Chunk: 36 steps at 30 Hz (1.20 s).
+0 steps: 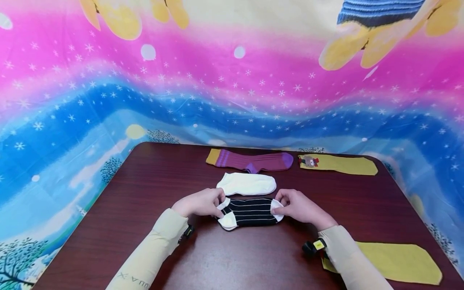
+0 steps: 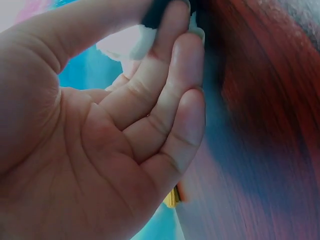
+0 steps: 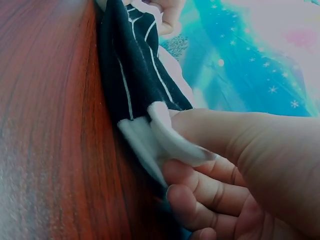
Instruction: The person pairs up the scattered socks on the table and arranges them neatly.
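A black sock (image 1: 251,212) with thin white stripes and white toe and heel lies on the table in front of me. My left hand (image 1: 203,202) pinches its cuff end. At the opposite end my right hand (image 1: 299,205) pinches the white toe. The right wrist view shows the toe fabric (image 3: 172,135) raised in a fold between thumb and fingers. In the left wrist view the thumb and index finger meet at the top edge, where little of the sock shows. Just behind the striped sock lies a white sock (image 1: 248,184).
On the dark wooden table (image 1: 127,225), a purple sock (image 1: 246,160) with a yellow cuff lies at the back. One yellow sock (image 1: 344,164) lies at the back right. Another yellow sock (image 1: 402,262), partly under my right forearm, lies front right. A printed cloth (image 1: 217,80) hangs behind the table.
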### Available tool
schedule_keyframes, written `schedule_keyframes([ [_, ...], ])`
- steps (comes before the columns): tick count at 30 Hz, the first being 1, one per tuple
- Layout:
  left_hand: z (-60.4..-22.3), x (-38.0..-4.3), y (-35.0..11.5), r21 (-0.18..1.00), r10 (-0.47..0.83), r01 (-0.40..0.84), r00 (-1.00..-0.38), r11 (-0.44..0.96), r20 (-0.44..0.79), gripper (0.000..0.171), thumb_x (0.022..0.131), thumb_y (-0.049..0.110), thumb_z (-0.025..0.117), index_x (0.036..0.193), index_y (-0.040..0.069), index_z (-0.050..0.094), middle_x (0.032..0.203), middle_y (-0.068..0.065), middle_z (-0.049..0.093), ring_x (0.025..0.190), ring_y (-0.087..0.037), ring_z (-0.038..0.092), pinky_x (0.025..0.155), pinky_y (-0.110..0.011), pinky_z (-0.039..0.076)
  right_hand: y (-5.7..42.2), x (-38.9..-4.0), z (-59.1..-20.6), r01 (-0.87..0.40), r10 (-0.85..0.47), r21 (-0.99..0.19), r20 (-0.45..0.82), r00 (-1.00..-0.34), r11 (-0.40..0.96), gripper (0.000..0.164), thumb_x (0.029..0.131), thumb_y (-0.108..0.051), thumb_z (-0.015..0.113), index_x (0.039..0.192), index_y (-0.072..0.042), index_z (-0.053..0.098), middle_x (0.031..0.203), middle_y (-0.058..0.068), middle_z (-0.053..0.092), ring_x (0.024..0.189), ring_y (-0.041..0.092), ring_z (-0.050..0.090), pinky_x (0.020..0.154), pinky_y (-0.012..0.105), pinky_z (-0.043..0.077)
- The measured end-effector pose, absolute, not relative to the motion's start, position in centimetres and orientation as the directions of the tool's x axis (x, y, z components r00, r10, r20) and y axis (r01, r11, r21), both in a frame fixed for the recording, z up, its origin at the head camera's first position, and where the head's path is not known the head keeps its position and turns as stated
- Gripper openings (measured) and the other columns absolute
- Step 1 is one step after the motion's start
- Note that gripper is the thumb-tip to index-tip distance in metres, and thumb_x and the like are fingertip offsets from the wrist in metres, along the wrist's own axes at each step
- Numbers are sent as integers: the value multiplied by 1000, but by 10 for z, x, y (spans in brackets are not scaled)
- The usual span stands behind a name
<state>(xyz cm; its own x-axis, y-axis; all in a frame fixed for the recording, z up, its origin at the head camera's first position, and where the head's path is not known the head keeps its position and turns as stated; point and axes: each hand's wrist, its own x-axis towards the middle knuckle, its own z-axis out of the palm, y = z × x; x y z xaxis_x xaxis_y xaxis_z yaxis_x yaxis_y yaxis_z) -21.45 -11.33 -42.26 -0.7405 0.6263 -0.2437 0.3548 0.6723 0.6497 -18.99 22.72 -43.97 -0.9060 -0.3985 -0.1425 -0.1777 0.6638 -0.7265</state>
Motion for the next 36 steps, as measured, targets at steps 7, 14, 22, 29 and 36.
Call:
schedule_keyframes([
  [7, -424, -214, -111, 629, 620, 364, -745, 687, -245, 38, 79, 9, 87, 99, 7, 55, 74, 2, 61, 64, -10, 53, 61, -27, 44, 225, -189, -441, -174, -387, -692, -164, -907, 700, 30, 85, -30, 85, 93, -13, 62, 71, 0, 60, 64, 18, 53, 57, 30, 45],
  [14, -421, -213, -110, 580, 592, 384, -776, 718, -220, 41, 77, 14, 90, 102, 7, 57, 74, 3, 59, 66, -9, 53, 65, -27, 45, 223, -190, -437, -170, -366, -671, -161, -917, 721, 29, 84, -30, 86, 94, -14, 63, 73, -1, 60, 66, 18, 53, 59, 31, 45],
  [22, -414, -219, -110, 581, 589, 420, -798, 697, -128, 45, 84, 29, 85, 114, 7, 59, 79, 2, 62, 69, -11, 57, 70, -32, 49, 226, -192, -437, -192, -355, -658, -122, -927, 728, 32, 84, -40, 84, 97, -18, 66, 77, -1, 60, 69, 18, 55, 60, 32, 47],
  [29, -408, -226, -103, 563, 552, 455, -834, 690, -4, 55, 93, 40, 75, 136, 9, 57, 121, -9, 64, 108, -24, 63, 94, -40, 49, 227, -196, -430, -221, -310, -659, -20, -950, 719, 37, 90, -49, 76, 107, -17, 70, 85, -4, 65, 78, 17, 60, 70, 36, 52],
  [36, -400, -229, -100, 481, 528, 509, -842, 714, 107, 70, 96, 52, 66, 149, 10, 50, 146, -6, 54, 134, -26, 49, 111, -51, 33, 227, -199, -421, -221, -236, -647, 65, -970, 730, 48, 94, -55, 69, 121, -15, 67, 104, -1, 69, 93, 19, 65, 84, 42, 54],
])
